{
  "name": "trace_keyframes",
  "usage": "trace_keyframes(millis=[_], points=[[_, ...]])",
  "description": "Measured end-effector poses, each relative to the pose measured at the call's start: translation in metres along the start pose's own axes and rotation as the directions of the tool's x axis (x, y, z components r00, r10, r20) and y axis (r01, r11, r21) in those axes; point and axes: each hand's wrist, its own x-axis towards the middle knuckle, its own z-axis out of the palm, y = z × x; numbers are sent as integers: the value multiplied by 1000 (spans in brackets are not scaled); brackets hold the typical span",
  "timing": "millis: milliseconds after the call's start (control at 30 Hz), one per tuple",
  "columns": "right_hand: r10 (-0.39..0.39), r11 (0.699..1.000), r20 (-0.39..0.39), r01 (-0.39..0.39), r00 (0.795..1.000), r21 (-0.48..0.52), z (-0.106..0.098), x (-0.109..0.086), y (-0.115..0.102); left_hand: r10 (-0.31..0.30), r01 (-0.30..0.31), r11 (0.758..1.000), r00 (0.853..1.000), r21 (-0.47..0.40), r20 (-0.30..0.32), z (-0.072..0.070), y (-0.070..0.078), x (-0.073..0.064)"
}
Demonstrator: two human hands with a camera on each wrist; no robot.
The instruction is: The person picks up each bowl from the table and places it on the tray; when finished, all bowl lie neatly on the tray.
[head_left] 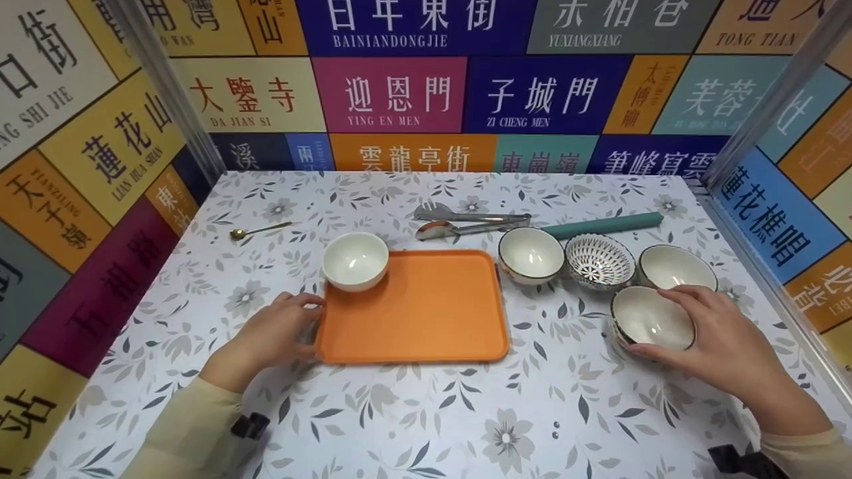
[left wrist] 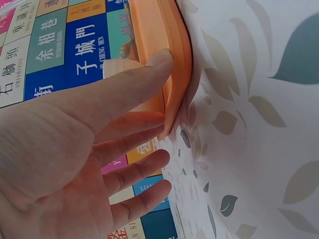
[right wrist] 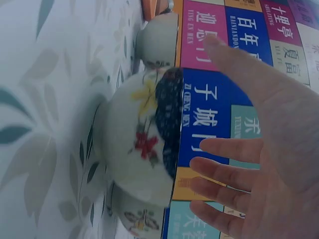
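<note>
My left hand [head_left: 283, 330] is at the left edge of an orange tray [head_left: 436, 313]. In the left wrist view its thumb [left wrist: 144, 74] rests against the tray's rim [left wrist: 178, 64], while the other fingers stretch out loosely. A white bowl [head_left: 355, 261] sits on the tray's back left corner. My right hand [head_left: 722, 339] spreads around a white bowl [head_left: 651, 319] at the right, thumb and fingers near its rim. The right wrist view shows that bowl [right wrist: 142, 134] with red and yellow flowers, and the extended fingers around it; contact is unclear.
Behind the right-hand bowl are another white bowl [head_left: 677, 266], a patterned bowl [head_left: 600, 261] and a further white bowl [head_left: 530, 255]. Farther back lie a teal stick-like item [head_left: 612, 225], metal tongs [head_left: 476, 218] and a small gold spoon [head_left: 259, 231]. Lettered panels [head_left: 399, 93] wall the table.
</note>
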Motion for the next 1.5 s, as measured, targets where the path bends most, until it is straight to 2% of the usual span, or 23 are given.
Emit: trace_keyframes(millis=[133,333,500,667,800,933,1100,1300,1500], points=[[25,1000,16,-25,1000,-3,0,-4,5,-6,6,1000,1000,-3,0,0,-1,2],[50,998,1,-50,999,35,6,-8,12,-20,20,1000,1000,1,18,0,1,4],[96,994,28,-98,995,53,10,-9,16,-25,25,1000,999,-5,25,-1,1,4],[120,988,44,-123,992,91,15,-8,18,8,-8,1000,1000,12,-6,-1,2,2],[114,981,26,-116,993,153,20,-7,18,36,-35,999,999,26,-30,-1,3,1],[134,972,24,-137,991,193,23,-7,19,26,-26,999,999,23,-22,-1,2,1],[177,960,69,-187,982,207,24,-7,18,4,-4,1000,1000,16,-4,-1,2,1],[184,946,111,-206,977,252,24,-4,15,-10,10,1000,1000,17,2,-1,1,2],[164,931,103,-189,981,314,29,-4,7,-15,15,1000,1000,12,2,0,0,2]])
